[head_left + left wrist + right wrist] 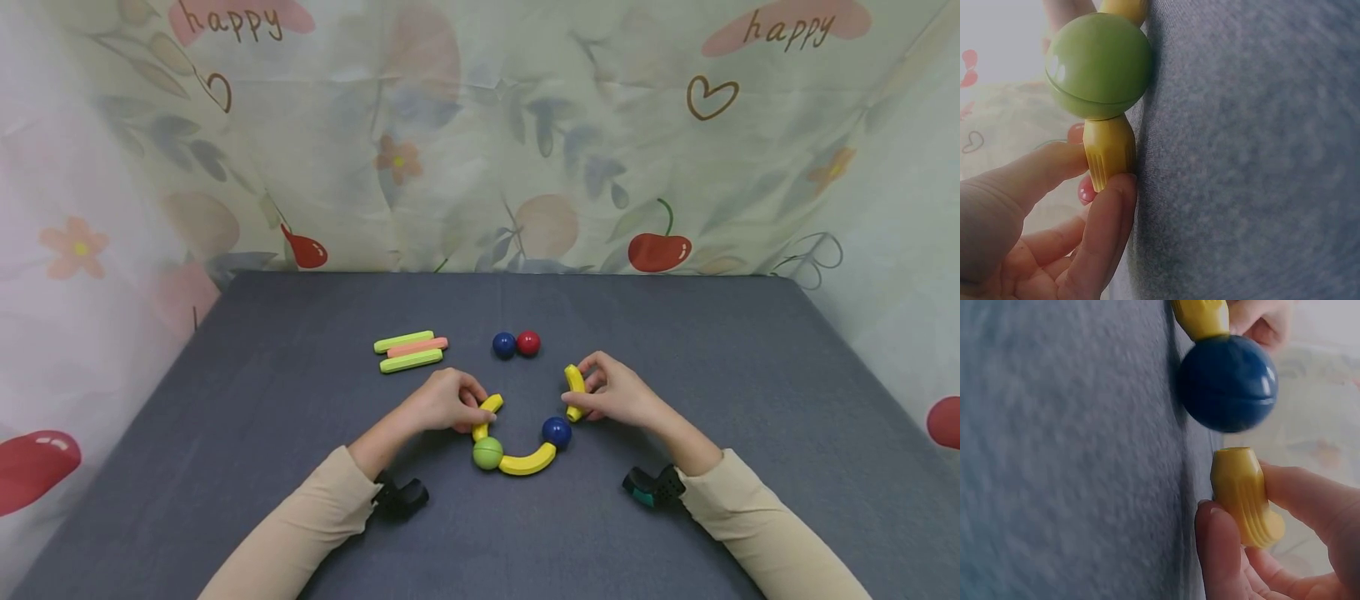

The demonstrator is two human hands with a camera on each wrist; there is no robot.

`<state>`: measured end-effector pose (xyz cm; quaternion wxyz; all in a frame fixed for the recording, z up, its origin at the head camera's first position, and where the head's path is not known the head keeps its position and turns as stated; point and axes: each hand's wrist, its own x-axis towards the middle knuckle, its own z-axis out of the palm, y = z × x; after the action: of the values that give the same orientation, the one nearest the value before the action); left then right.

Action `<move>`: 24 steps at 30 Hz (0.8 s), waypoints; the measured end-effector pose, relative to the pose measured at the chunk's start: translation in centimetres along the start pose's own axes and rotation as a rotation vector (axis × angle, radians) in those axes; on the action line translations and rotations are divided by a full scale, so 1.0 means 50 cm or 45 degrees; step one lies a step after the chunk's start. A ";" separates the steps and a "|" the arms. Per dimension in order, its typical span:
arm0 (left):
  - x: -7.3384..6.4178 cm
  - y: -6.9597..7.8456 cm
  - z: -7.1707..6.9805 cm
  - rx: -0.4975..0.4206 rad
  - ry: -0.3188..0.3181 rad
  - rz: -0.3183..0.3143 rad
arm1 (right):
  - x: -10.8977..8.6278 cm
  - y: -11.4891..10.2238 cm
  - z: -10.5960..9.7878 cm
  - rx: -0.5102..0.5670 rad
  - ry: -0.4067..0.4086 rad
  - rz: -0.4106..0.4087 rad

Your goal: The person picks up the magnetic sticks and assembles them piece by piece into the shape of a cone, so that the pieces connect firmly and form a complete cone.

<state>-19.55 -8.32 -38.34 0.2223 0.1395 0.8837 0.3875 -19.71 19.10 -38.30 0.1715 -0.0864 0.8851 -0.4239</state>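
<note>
My left hand (pixel 450 402) pinches a curved yellow rod (pixel 492 403) between thumb and fingers. One end of that rod meets a green ball (pixel 487 453), which joins a second curved yellow rod (pixel 528 462) lying on the table. At that rod's other end sits a dark blue ball (pixel 557 432). My right hand (pixel 618 393) holds a third curved yellow rod (pixel 574 380) by thumb and fingertips. In the right wrist view a small gap separates this rod's flat end (pixel 1235 450) from the blue ball.
Farther back on the grey-covered table (pixel 315 317) lie two yellow-green sticks (pixel 411 361) with a salmon stick (pixel 417 347) between them. A loose blue ball (pixel 504 345) and a red ball (pixel 528 342) stand side by side. Patterned cloth (pixel 480 167) rises behind the table.
</note>
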 end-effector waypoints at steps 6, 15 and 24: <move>0.000 -0.001 0.001 0.001 -0.001 -0.003 | -0.002 -0.006 0.014 -0.007 -0.016 0.006; 0.001 0.001 0.002 0.002 -0.002 -0.009 | -0.004 -0.010 0.017 -0.045 -0.079 -0.009; 0.000 0.005 0.005 0.014 -0.003 -0.011 | -0.011 -0.014 0.029 -0.164 -0.124 -0.112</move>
<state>-19.40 -7.98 -38.29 0.2242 0.1376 0.8862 0.3815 -18.65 17.76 -38.48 0.1898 -0.1567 0.8965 -0.3684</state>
